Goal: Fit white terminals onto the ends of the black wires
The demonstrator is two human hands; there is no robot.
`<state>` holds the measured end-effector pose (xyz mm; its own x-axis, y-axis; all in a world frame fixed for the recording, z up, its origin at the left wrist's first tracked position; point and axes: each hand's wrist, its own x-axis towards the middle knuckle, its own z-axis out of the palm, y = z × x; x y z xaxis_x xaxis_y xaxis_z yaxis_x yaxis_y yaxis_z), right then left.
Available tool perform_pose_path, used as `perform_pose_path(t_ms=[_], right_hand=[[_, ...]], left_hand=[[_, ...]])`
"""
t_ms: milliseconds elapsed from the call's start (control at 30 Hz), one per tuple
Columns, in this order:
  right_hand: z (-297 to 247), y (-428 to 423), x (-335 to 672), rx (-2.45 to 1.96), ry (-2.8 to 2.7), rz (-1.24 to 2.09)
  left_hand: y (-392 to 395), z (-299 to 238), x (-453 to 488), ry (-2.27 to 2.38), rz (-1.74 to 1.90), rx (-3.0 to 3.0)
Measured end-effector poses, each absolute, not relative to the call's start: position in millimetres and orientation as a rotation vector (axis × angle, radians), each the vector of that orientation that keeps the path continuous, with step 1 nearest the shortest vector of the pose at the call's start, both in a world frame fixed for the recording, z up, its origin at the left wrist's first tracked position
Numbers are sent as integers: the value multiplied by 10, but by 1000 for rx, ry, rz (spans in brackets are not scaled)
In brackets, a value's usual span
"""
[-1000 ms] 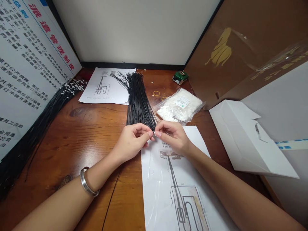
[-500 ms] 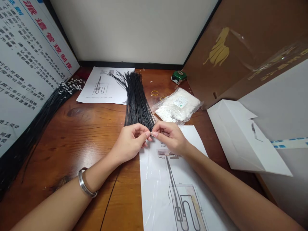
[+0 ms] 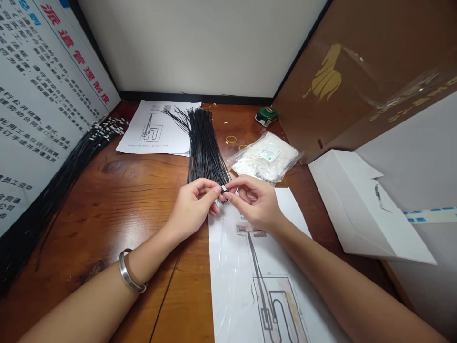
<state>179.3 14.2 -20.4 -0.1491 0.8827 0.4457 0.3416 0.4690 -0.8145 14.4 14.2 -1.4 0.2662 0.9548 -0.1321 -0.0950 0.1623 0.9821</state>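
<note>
Left hand (image 3: pixel 194 207) and right hand (image 3: pixel 257 202) pinch a small white block-shaped connector (image 3: pixel 224 188) between their fingertips, at the near end of a thin black wire bundle (image 3: pixel 206 147).

On our worktop (image 3: pixel 107 209), the wire bundle (image 3: pixel 204 145) lies centrally; left of it we've a sheet (image 3: pixel 134 136), right of it a bag (image 3: pixel 264 155), tape measure (image 3: pixel 266 116) behind that, a second sheet (image 3: pixel 230 267) nearer us, another bundle (image 3: pixel 64 186) far left.

Single head-worn cam, facing forward and down. Sits close above the surface (image 3: pixel 143 205), hands (image 3: pixel 193 209) near mid-frame, forearms (image 3: pixel 91 290) entering from bottom corners, back panel (image 3: pixel 200 47) filling top centre.
</note>
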Motion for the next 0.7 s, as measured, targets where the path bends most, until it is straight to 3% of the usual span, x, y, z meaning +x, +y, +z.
perform_pose_path(t_ms=[400, 700], right_hand=[[-223, 147, 1776, -1006, -1755, 420], [-250, 158, 1787, -984, -1729, 435]], left_hand=[[143, 5, 140, 988, 936, 1135], [142, -5, 133, 976, 936, 1143]])
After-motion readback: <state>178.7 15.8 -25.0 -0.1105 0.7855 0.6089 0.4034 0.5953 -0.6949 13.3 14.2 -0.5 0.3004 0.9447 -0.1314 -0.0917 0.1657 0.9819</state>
